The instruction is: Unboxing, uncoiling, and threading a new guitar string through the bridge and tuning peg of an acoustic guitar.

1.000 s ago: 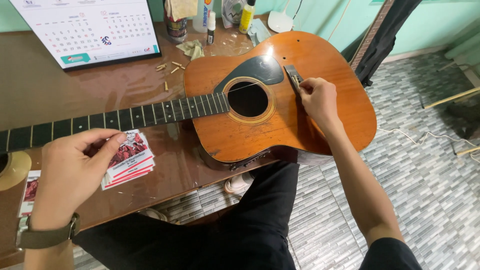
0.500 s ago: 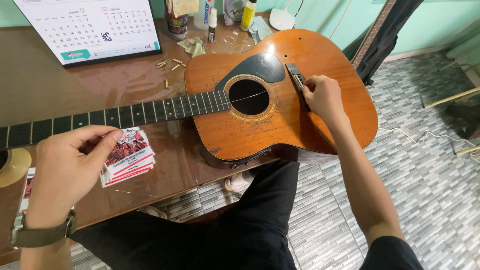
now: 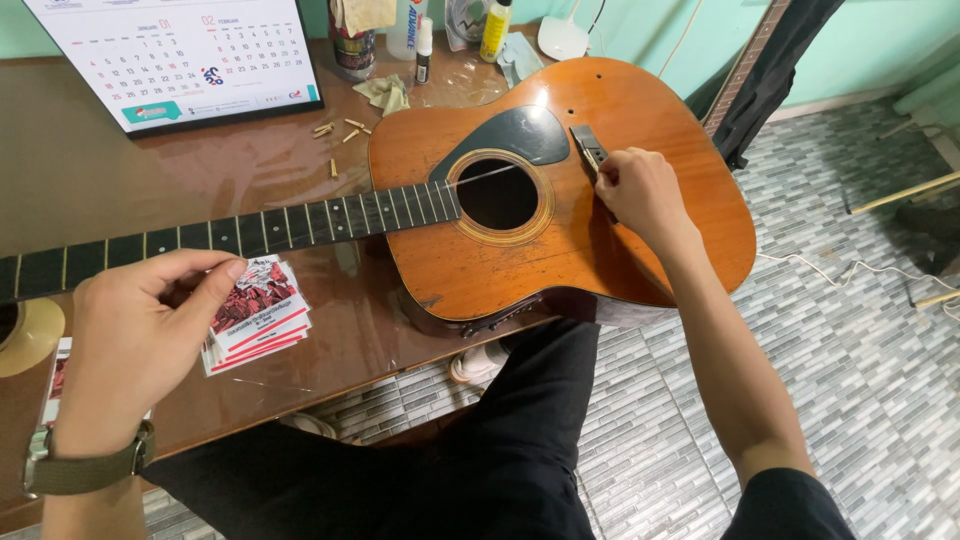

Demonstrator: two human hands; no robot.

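**Pinched fingers work at a guitar's bridge while the other hand holds the string near the neck**

Closed in a tight pinch, the right hand (image 3: 640, 195) rests at centre right of the head-camera view, its fingertips pressed against the dark bridge (image 3: 588, 148) of an orange-brown acoustic guitar (image 3: 620, 250) lying flat across a brown table (image 3: 90, 190). What the fingers grip is hidden; it may be a bridge pin or a string end. One thin string (image 3: 490, 174) shows across the sound hole (image 3: 497, 194), running toward the bridge.

At lower left, the left hand (image 3: 140, 340) hovers just under the fretboard (image 3: 250, 232), thumb and forefinger nearly closed; whether they hold the string cannot be told. A stack of red-and-white cards (image 3: 258, 318) lies just beside it.

Loose small wooden pegs (image 3: 340, 128) lie at upper centre, near a desk calendar (image 3: 175, 60) and some bottles (image 3: 420, 30).

Doing this well probably means keeping the string lightly taut with the left hand, pushing straight down at the bridge, and steadying the right wrist on the guitar top.
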